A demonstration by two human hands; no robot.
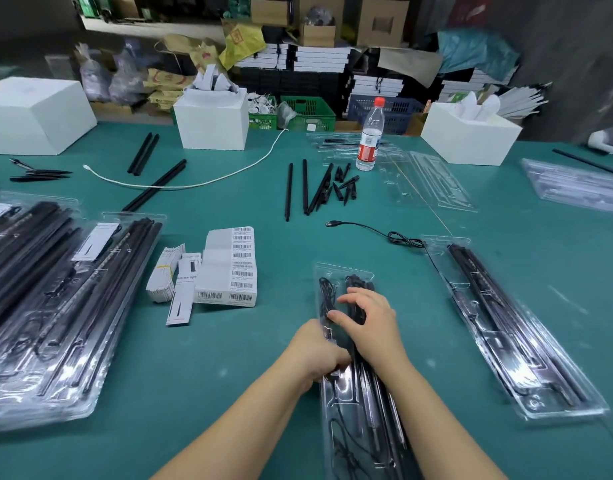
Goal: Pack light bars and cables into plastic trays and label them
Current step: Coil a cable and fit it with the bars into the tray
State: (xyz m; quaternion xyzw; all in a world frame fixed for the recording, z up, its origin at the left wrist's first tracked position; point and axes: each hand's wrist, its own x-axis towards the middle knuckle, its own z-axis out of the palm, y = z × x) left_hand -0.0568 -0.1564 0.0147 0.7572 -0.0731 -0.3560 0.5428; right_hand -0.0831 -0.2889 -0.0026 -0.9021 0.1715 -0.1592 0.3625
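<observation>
A clear plastic tray (336, 271) lies lengthwise in front of me, holding black light bars (374, 420) and a black cable (324, 289). My left hand (315, 348) pinches the cable at the tray's left side, fingers curled. My right hand (371, 320) presses down on the cable bundle in the tray's upper half, fingers bent and thumb out. A second filled tray (516, 337) lies to the right, its black USB cable (371, 228) trailing out over the green table. Barcode label sheets (234, 268) and paper cards (180, 289) lie to the left.
Stacks of packed trays (55, 306) fill the left. Loose black bars and small end pieces (319, 188) lie mid-table, with a water bottle (369, 136), empty clear trays (430, 181), a white cable (194, 183) and white boxes (213, 116) behind them.
</observation>
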